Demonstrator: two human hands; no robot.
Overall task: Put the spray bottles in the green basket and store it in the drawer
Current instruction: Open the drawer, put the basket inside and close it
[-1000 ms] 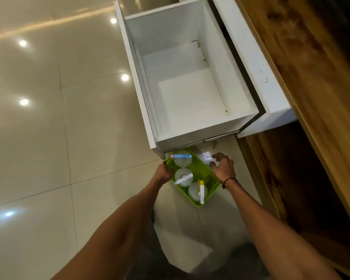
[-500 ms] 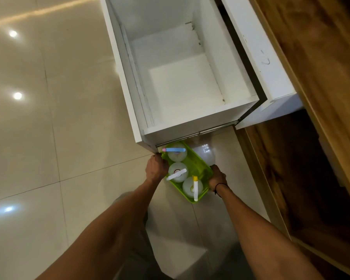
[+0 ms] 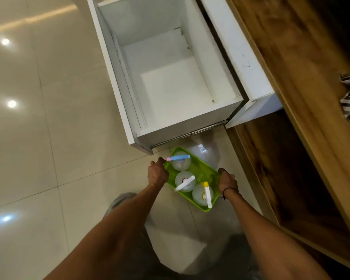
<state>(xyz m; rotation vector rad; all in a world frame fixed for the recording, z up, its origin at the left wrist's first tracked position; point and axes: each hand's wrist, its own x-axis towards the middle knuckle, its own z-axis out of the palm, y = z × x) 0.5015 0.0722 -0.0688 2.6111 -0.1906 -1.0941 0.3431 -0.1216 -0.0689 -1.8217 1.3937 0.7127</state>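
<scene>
Since a second ago, both hands have closed on the green basket (image 3: 198,170), which now sits a little further out from under the open white drawer (image 3: 176,77). Left hand (image 3: 157,173) grips its 9 o'clock rim, right hand (image 3: 227,180) its 3 o'clock rim. Three spray bottles (image 3: 185,181) stand in a row inside, at 6 o'clock below the drawer, over the tiled floor (image 3: 49,138).
</scene>
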